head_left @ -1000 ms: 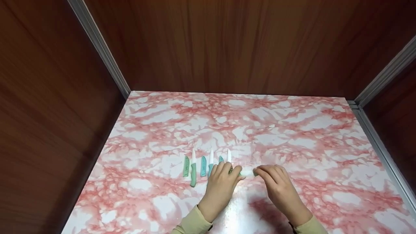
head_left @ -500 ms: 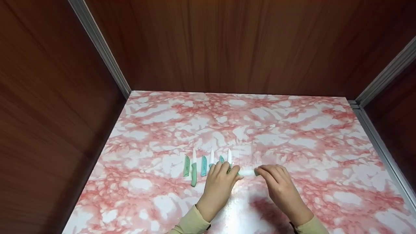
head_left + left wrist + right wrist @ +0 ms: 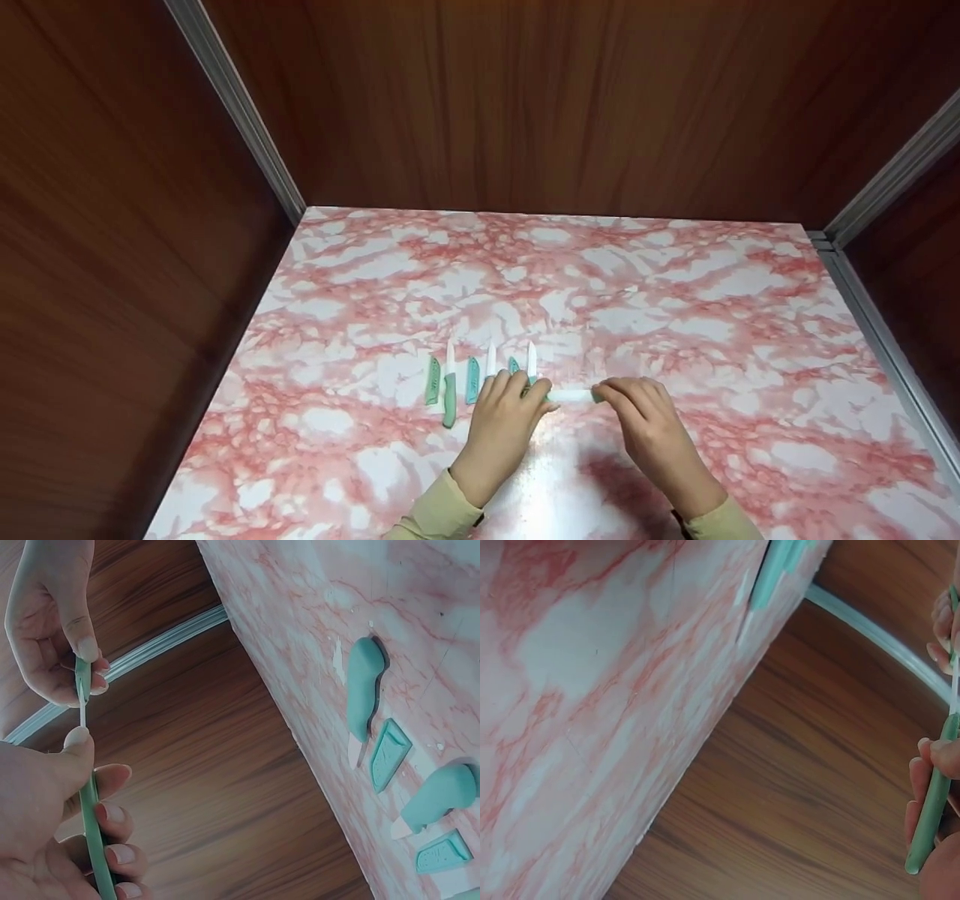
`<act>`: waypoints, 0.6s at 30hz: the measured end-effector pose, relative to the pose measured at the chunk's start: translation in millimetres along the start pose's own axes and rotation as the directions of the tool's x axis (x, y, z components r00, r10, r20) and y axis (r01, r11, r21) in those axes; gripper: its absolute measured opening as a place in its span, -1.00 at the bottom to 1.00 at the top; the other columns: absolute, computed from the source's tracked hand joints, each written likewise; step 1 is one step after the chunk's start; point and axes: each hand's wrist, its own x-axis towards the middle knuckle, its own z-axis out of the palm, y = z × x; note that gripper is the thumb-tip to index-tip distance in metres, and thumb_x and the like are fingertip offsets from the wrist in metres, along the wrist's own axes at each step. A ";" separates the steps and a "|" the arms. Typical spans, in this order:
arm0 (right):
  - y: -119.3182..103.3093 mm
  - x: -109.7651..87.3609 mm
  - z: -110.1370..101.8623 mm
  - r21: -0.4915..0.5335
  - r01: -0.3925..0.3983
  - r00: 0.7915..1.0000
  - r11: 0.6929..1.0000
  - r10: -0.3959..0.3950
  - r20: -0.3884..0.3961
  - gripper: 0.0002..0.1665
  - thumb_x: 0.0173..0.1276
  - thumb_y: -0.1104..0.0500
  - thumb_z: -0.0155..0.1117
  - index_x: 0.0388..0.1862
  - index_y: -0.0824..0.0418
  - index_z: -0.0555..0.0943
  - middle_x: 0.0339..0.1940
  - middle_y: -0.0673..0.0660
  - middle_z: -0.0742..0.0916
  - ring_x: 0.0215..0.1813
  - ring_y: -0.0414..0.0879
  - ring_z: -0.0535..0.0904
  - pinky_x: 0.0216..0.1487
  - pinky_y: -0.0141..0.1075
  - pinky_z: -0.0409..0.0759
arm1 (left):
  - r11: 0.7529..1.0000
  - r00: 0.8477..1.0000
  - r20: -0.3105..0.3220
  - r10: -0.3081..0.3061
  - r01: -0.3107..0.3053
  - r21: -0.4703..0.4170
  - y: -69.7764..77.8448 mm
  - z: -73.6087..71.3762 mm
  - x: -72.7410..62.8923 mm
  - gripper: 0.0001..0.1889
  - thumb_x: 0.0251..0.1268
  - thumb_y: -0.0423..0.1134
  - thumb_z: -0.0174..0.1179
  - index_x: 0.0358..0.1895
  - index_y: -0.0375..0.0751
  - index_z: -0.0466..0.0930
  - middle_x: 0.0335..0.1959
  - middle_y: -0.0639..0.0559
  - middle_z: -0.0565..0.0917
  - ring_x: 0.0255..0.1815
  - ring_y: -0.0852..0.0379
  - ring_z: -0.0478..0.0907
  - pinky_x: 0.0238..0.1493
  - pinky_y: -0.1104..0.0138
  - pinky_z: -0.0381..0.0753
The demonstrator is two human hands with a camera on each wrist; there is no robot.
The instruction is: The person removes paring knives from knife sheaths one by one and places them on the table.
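A green-handled knife (image 3: 931,804) is held crosswise over the table, its white blade (image 3: 571,395) showing between my two hands. My right hand (image 3: 651,420) grips the handle, whose rounded end shows in the right wrist view. My left hand (image 3: 501,420) pinches a green blade sheath (image 3: 96,840), seen edge-on in the left wrist view. Beside the left hand lie a blue knife (image 3: 442,799) and another blue knife (image 3: 364,686), handles mostly covered by that hand in the head view. A blue sheath (image 3: 472,380) and a second blue sheath (image 3: 391,755) lie beside them.
At the left of the row are a green knife (image 3: 449,401) and a green sheath (image 3: 433,380). The red-and-white marbled table (image 3: 360,300) is bounded by a brown wood-grain wall (image 3: 525,105) behind and panels at both sides.
The hands have drawn slightly apart, the right one shifting right. A longer stretch of white blade shows between them. The knives and sheaths on the table stay in place.
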 end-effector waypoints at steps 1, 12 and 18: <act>0.4 -0.5 0.1 -0.002 -0.001 1.000 1.000 0.001 -0.001 -0.56 0.61 0.18 -0.29 0.09 0.25 0.56 -0.01 0.14 0.60 -0.01 0.03 0.50 0.17 -0.26 0.29 | 1.000 1.000 0.001 0.001 -0.001 -0.003 -0.1 0.1 0.1 -0.80 0.31 -0.01 0.13 -0.16 -0.02 0.53 -0.42 0.14 0.39 -0.42 0.17 0.18 -0.27 0.37 0.32; 5.9 -6.9 -4.4 0.003 -0.041 0.999 0.999 0.041 -0.031 -0.58 0.60 0.14 -0.23 0.08 0.25 0.58 0.00 0.14 0.61 -0.03 0.05 0.50 0.11 -0.21 0.32 | 0.997 0.999 0.008 -0.033 0.033 -0.066 -6.7 1.5 -2.3 -0.72 0.36 0.04 0.01 -0.12 -0.03 0.58 -0.38 0.13 0.43 -0.43 0.18 0.19 -0.32 0.39 0.28; 7.2 -7.5 -6.5 -0.030 -0.044 0.998 0.999 0.043 -0.043 -0.60 0.59 0.15 -0.19 0.06 0.27 0.59 0.00 0.16 0.62 -0.05 0.06 0.51 0.10 -0.19 0.33 | 0.989 0.998 0.041 -0.057 0.063 -0.136 -7.7 2.3 -5.2 -0.75 0.34 0.01 0.07 -0.11 -0.05 0.57 -0.40 0.15 0.41 -0.46 0.22 0.20 -0.35 0.41 0.32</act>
